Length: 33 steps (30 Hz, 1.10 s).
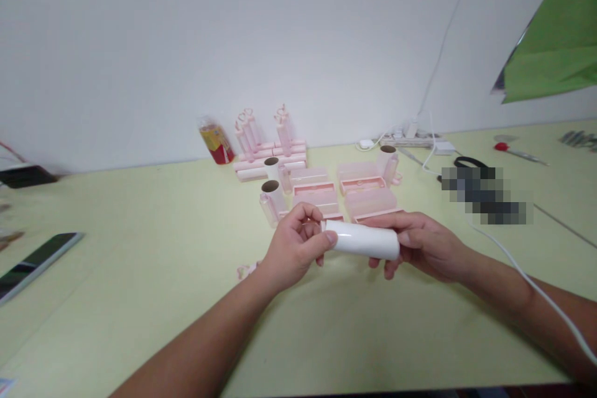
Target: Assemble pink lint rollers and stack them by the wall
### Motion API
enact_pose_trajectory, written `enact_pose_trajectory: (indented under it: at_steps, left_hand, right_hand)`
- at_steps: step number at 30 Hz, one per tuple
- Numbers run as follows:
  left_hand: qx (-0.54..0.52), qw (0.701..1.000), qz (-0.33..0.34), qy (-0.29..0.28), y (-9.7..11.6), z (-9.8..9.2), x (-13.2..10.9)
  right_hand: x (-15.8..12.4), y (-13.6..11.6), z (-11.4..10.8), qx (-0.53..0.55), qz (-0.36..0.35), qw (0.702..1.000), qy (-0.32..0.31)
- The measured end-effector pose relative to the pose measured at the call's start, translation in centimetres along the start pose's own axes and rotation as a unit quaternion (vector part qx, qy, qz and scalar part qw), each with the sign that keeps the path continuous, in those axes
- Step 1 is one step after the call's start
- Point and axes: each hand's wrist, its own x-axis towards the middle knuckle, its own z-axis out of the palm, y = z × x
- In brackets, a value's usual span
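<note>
A white lint-roller roll point(366, 239) lies sideways in the air above the pale green table point(140, 298), held at both ends. My right hand point(426, 244) wraps its right end with fingers curled under it. My left hand point(295, 247) pinches the left end, thumb on the rim. Just behind my hands lie pink translucent roller covers point(368, 202) and pink handles carrying rolls with brown cardboard cores point(273, 196). A small pink part point(246, 270) rests on the table beneath my left wrist.
More pink handles and parts point(270, 149) are stacked against the white wall beside a red and yellow packet point(217, 143). A power strip point(415, 140) with white cables sits back right; one cable crosses my right forearm. A phone point(35, 261) lies far left, red-handled scissors point(515, 150) far right.
</note>
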Motion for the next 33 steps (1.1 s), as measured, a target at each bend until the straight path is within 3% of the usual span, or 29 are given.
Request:
enact_pose_trajectory:
  at_steps: [6,12,22,26,29,33]
  left_hand:
    - [0.014,0.999,0.003,-0.03,-0.2,-0.5,-0.2]
    - [0.02,0.999,0.015,-0.023,-0.5,-0.7,0.0]
    - [0.005,0.999,0.021,0.024,0.1,-0.7,0.1]
    - [-0.001,0.999,0.037,0.039,0.2,-0.8,0.2]
    - [-0.014,0.997,0.052,0.048,0.1,-1.0,0.4]
    - [-0.039,0.995,0.069,0.066,0.0,-1.1,0.6]
  right_hand:
    - [-0.1,0.0,0.5,-0.022,-0.015,1.0,0.003]
    - [0.0,0.0,0.8,0.012,-0.001,1.0,0.028]
    - [0.2,-1.3,0.4,-0.018,-0.003,0.983,0.184]
    - [0.1,-2.3,0.2,-0.069,-0.028,0.97,0.23]
    - [0.0,-2.6,0.0,-0.119,0.002,0.963,0.241]
    - [0.1,-2.2,-0.1,-0.306,0.045,0.936,0.17]
